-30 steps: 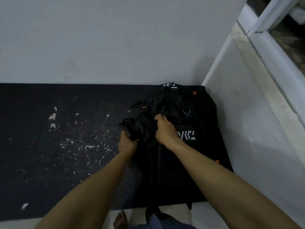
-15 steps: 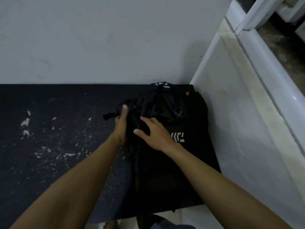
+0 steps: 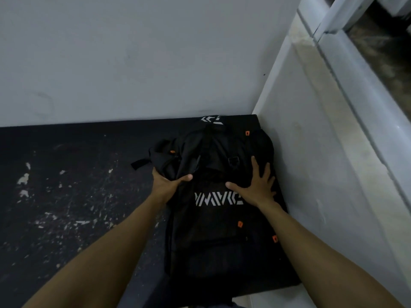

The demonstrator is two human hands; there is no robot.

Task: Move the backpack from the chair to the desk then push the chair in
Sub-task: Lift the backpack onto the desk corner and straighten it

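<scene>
The right hand [image 3: 258, 187] has left the middle of the backpack [image 3: 219, 196] since half a second ago and now lies flat on its right side, fingers spread, grip released, palm pressing on the black fabric close to the side wall [image 3: 315, 174]. The left hand [image 3: 165, 183] has slid down a little and now has its grip clenched on a bunched fold of fabric at the bag's upper left, thumb across the top; before, it was resting higher against that bundle with the thumb up. With the right hand out of the way, the white lettering [image 3: 219, 199] on the bag's front shows in full.

The backpack lies flat on the surface [image 3: 66, 196], pushed into the far right corner, its top toward the back wall [image 3: 133, 63] and its right edge against the side wall. A loose strap end [image 3: 140, 163] pokes out to the left. Small orange tabs dot the bag.

The surface is dark, scuffed and flecked with pale chips across its left half. Both walls are plain and pale. At upper right, a white window frame [image 3: 355, 74] runs along a ledge.
</scene>
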